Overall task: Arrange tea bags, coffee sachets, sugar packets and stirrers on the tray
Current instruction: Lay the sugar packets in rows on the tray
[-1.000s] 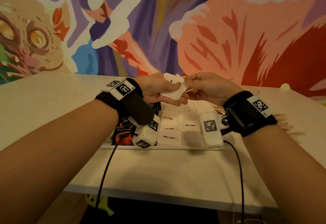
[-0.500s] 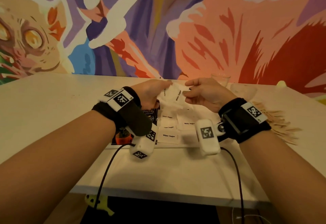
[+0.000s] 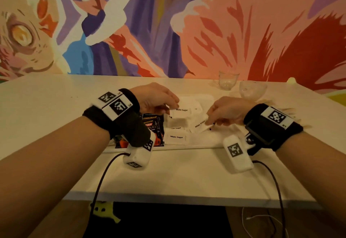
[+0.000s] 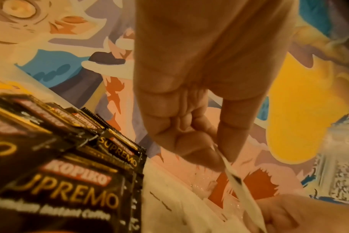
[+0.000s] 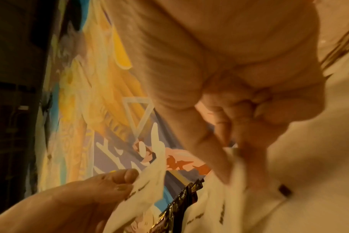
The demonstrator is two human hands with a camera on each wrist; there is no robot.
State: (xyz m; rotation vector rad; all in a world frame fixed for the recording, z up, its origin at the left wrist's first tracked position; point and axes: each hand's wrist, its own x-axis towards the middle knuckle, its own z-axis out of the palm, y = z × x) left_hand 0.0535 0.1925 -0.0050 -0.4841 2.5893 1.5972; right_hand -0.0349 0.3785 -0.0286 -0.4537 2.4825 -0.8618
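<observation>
Head view: your hands work over the white tray point(image 3: 204, 145) on the pale surface point(image 3: 46, 110), each pinching its own white sugar packet. Your left hand point(image 3: 155, 98) holds one packet point(image 3: 182, 111) by its left edge, thumb and fingertips curled onto it, its "White Sugar" print facing up above the far part of the tray. Your right hand point(image 3: 227, 110) pinches a second packet point(image 3: 199, 125) by one corner; it hangs tilted, low over the tray's middle. Whether that packet touches the tray cannot be told.

More sugar packets point(image 3: 176, 137) lie flat in the tray's centre, just right of a stack of black coffee sachets point(image 3: 154, 125) that fills the tray's left end. From your left wrist camera the sachets point(image 4: 74, 193) overlap one another, printed side up, and the pinched packet point(image 4: 239, 186) shows edge-on below your fingertips point(image 4: 201, 151). From your right wrist camera, your right hand point(image 5: 225, 141) closes on paper, though the view is blurred.

Wooden stirrers point(image 3: 292, 111) fan out on the surface behind your right wrist, off the tray. Two clear glass cups point(image 3: 227, 80) stand at the far right, near the painted mural wall point(image 3: 168, 22).
</observation>
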